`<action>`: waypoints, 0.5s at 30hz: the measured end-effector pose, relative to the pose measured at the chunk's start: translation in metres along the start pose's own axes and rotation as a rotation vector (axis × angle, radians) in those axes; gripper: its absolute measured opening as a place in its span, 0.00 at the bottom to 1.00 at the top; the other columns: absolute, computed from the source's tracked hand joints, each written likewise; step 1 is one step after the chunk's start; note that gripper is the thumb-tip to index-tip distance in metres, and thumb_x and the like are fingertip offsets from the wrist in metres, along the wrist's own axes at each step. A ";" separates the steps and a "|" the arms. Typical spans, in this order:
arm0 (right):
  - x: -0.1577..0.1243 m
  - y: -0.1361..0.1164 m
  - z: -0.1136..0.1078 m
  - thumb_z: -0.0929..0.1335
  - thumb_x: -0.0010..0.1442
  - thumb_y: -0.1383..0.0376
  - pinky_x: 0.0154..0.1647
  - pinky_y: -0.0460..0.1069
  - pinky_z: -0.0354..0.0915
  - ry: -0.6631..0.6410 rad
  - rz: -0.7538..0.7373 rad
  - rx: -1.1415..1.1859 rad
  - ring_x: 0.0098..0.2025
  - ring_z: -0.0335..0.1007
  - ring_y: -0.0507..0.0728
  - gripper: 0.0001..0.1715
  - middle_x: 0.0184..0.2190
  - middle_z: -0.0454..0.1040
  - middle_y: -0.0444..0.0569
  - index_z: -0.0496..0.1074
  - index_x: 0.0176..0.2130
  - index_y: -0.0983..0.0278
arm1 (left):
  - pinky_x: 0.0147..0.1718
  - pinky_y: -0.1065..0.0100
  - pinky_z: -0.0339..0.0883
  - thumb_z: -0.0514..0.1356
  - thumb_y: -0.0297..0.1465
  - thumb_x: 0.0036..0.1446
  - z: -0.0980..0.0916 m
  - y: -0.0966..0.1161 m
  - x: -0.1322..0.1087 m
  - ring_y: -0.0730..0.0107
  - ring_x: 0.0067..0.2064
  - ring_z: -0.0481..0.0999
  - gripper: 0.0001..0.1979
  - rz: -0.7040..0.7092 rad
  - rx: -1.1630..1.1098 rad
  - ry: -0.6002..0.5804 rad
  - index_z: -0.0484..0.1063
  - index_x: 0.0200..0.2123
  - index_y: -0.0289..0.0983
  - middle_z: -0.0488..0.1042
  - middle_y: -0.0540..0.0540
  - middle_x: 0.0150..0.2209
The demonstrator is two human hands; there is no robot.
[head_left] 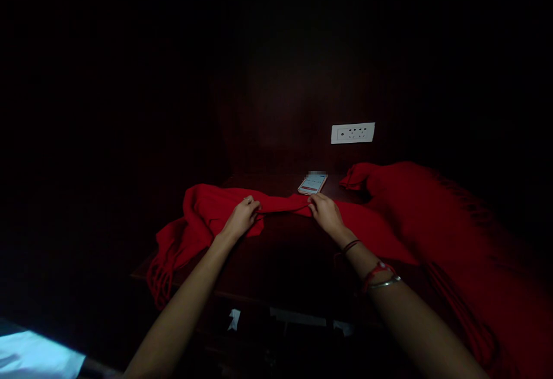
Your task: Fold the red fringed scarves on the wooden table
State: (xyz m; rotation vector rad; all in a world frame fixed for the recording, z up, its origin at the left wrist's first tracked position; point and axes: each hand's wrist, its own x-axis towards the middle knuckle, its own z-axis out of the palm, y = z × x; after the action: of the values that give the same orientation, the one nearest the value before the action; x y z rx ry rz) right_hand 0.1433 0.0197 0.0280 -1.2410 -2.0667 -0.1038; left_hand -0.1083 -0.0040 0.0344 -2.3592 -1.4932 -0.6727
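Note:
A red fringed scarf [367, 226] lies across a dark wooden tabletop, its middle part narrow and stretched between my hands. My left hand [242, 218] pinches the near edge of the cloth left of centre; a ring shows on one finger. A short way to the right, my right hand [325, 212] pinches the same edge. Bunched cloth with a tasselled end hangs over the table's left front corner. On the right the cloth spreads wide and runs down toward me, partly lost in shadow.
A lit phone [313, 184] lies just behind the scarf. A white wall socket [353, 133] is on the dark panel behind. Pale pieces [234, 319] show below the table's front edge. Something light blue [38, 356] is at lower left. The surroundings are very dark.

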 end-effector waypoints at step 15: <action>-0.008 0.001 -0.004 0.60 0.53 0.70 0.35 0.45 0.57 -0.032 -0.113 0.097 0.33 0.61 0.53 0.05 0.30 0.66 0.48 0.64 0.30 0.65 | 0.34 0.70 0.59 0.46 0.19 0.49 0.000 0.010 -0.018 0.70 0.34 0.62 0.12 0.122 0.081 -0.032 0.65 0.33 0.36 0.63 0.46 0.31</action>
State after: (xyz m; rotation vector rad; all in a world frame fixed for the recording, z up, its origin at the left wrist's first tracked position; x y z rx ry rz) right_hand 0.1489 0.0132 0.0262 -1.0742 -2.1425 -0.0349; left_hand -0.1061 -0.0220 0.0259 -2.3869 -1.3501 -0.5377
